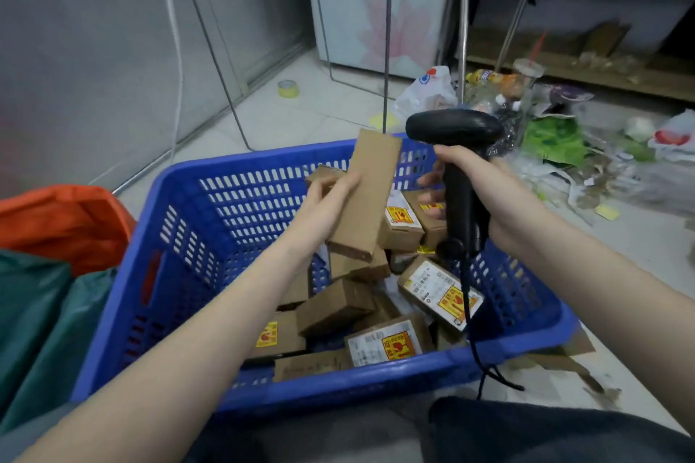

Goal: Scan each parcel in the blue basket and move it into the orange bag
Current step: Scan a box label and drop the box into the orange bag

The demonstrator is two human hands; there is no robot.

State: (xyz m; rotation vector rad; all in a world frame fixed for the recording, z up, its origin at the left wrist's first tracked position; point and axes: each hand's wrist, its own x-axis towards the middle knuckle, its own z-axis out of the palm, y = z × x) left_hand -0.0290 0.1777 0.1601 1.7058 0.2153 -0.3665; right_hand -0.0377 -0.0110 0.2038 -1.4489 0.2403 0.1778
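- Blue basket (233, 206) is sitting on the floor right in front of the person, holding a loose pile of cardboard parcels (380, 312); several are showing white labels with yellow-red stickers.
- Left hand (323, 206) is gripping one plain brown parcel (366, 195), fingers curled round its left edge, holding it tilted above the basket's far half.
- Right hand (485, 195) is wrapping around the handle of a black scanner (455, 131), head up and just right of the held parcel; its cable (470, 312) is hanging down over the basket's near-right rim.
- Orange bag (64, 222) is lying left of the basket, with green fabric (34, 319) nearer in.
- Farther out: tape roll (288, 88) on the floor, litter and plastic bags (556, 139) at the far right.
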